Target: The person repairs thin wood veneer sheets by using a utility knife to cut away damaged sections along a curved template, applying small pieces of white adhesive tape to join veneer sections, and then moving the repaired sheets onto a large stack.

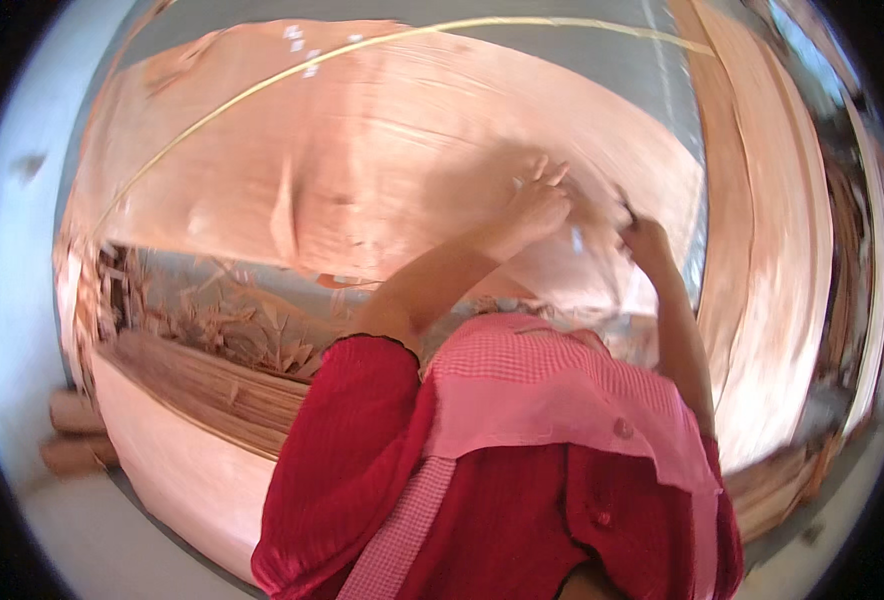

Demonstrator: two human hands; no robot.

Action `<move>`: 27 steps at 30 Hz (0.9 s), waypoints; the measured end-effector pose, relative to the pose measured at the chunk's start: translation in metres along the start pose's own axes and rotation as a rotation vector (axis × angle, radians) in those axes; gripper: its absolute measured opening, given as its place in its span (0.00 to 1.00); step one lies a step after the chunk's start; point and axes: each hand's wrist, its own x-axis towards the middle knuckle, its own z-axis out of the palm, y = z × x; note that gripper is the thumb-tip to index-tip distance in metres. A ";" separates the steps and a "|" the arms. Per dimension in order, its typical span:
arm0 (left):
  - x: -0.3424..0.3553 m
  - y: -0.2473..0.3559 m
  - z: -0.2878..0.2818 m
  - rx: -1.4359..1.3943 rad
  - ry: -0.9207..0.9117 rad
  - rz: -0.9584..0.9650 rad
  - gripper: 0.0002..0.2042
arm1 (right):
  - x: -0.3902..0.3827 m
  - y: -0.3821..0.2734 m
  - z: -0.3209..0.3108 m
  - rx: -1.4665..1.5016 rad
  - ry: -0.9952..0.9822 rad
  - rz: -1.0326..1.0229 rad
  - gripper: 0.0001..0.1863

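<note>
A large sheet of pale pinkish-brown wood veneer (392,150) lies spread in front of me, with creases and a raised fold at its left part. My left hand (540,205) rests over the sheet's right half, fingers stretched out and nothing seen in them. Just right of it, my right hand (644,243) is closed round a thin dark tool (625,203) that points up and left over the veneer. Motion blur hides the tool's exact kind. A small whitish patch (576,240) shows between the hands, too smeared to name.
A thin yellow strip (402,33) arcs across the veneer and the grey surface. More veneer (777,240) is stacked at the right. Wood scraps (252,325) lie along the near side, beside a layered veneer stack (202,385). Two brown log-like pieces (77,430) are at the lower left.
</note>
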 end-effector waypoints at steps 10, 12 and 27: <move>-0.320 -0.142 -0.069 0.165 0.260 -1.417 0.13 | -0.047 -0.015 0.048 0.688 -0.273 0.085 0.12; -0.383 -0.128 -0.072 -0.123 0.566 -1.661 0.11 | -0.041 -0.065 0.058 0.705 -0.432 0.032 0.10; -0.677 -0.086 -0.044 -0.390 0.074 -1.639 0.21 | 0.013 -0.382 0.262 0.520 -0.803 -0.269 0.10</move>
